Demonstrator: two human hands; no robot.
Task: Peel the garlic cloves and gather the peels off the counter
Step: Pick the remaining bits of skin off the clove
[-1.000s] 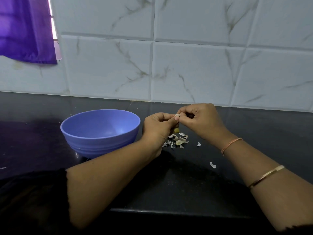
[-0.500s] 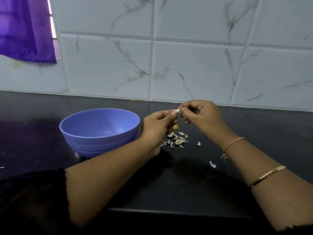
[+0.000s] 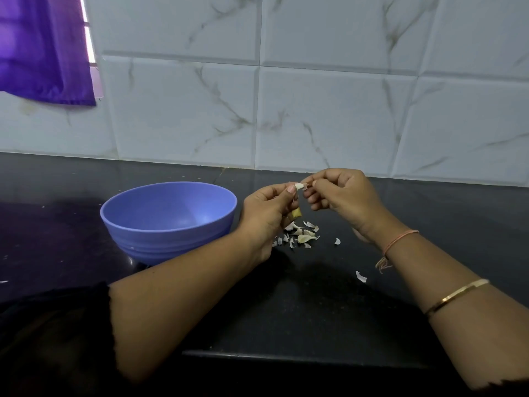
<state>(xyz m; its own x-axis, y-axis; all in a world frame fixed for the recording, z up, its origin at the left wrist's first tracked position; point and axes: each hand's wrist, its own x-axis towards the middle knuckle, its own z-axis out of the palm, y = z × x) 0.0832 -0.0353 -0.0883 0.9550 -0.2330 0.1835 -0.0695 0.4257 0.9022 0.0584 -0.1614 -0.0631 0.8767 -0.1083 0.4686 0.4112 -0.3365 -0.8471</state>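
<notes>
Now I see the left hand [image 3: 266, 213] and right hand [image 3: 340, 196] meeting above the counter. The thumb and fingertips of both are pinched on one small garlic clove [image 3: 299, 186] between them. A yellowish bit [image 3: 296, 214] pokes out under the left hand's curled lower fingers; I cannot tell what it is. Just below the fingers a heap of peels [image 3: 300, 236] lies on the glossy black counter [image 3: 315, 310], with a stray peel [image 3: 337, 241] just right of it. Left of the fingers stands a blue bowl [image 3: 171, 245], near the heap. Beyond the fingers rises a white, grey-veined tiled wall [image 3: 329, 116], with a purple cloth [image 3: 43, 50] hanging at its far left.
</notes>
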